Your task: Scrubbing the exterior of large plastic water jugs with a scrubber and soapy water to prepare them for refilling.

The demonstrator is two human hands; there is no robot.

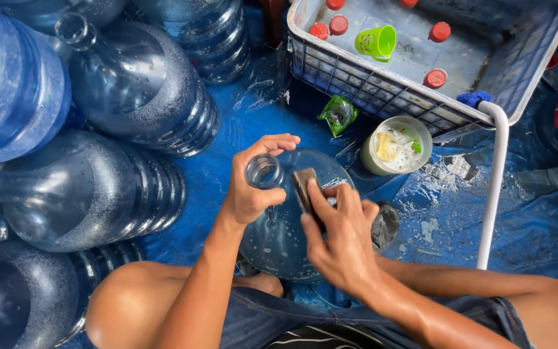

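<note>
A large blue water jug (278, 239) stands upright between my knees, its open neck (264, 172) facing up. My left hand (253, 184) curls around that neck and steadies it. My right hand (337, 236) presses a dark scrubbing pad (304, 187) against the jug's wet shoulder, fingers closed over the pad. Water drops cover the jug's surface.
Several big blue jugs (137, 90) lie piled on their sides at the left. A white crate (414, 97) holds red caps and a green cup (376, 42). A small tub of soapy water (396, 146), a green sachet (338, 114) and a white pipe (495, 187) sit on the wet blue tarp.
</note>
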